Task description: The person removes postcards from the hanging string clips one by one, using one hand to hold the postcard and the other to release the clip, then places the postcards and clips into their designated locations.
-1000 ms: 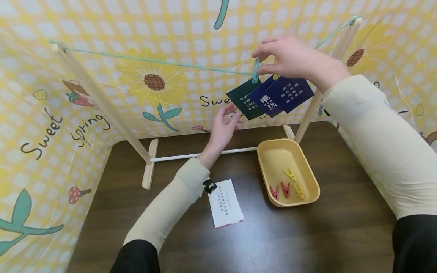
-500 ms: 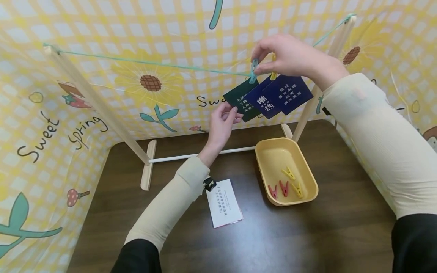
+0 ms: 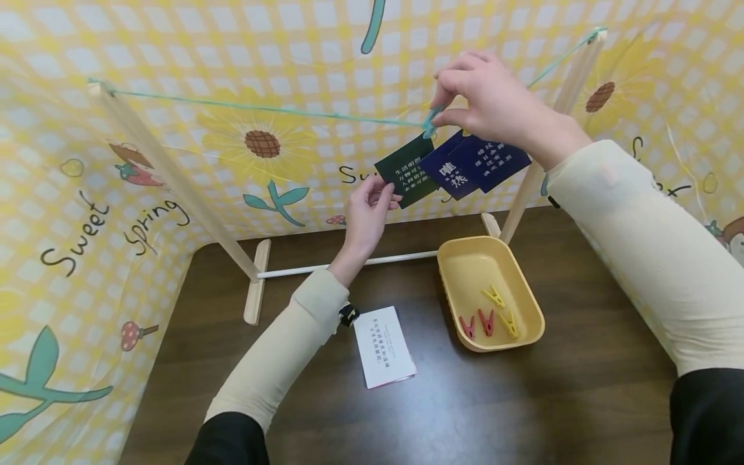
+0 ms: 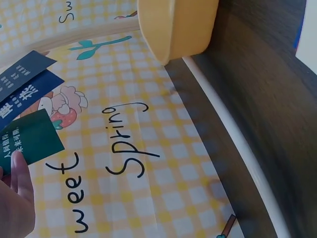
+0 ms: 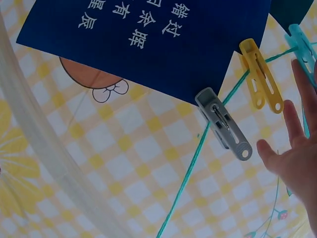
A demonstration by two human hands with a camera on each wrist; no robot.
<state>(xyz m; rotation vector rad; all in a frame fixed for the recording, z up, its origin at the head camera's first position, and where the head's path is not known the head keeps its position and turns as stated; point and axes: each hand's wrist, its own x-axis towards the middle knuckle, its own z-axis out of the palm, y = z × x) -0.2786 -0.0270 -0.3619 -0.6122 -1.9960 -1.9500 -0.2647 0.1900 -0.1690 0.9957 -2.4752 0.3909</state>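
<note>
A dark green card (image 3: 407, 171) with white writing hangs at the green string (image 3: 261, 108). My left hand (image 3: 366, 216) pinches its lower left edge; the thumb lies on the card's face in the left wrist view. At the card's top corner, my right hand (image 3: 482, 97) pinches a light blue clothespin (image 3: 431, 121) by its upper end. Just right of it, two dark blue cards, one marked with large characters (image 3: 453, 171) and one (image 3: 496, 161) overlapping it, hang from the string. The right wrist view shows their yellow clothespin (image 5: 261, 77) and grey clothespin (image 5: 223, 124).
The string runs between a left wooden post (image 3: 174, 181) and a right one (image 3: 575, 77). A white rod (image 3: 401, 259) joins their feet. On the brown table (image 3: 465, 413) stand a yellow basket (image 3: 446, 290) with several red and yellow clothespins and a stack of white cards (image 3: 383, 345).
My left hand has moved onto the green card's lower edge and shifted it slightly left. The blue clothespin has tilted in my right hand.
</note>
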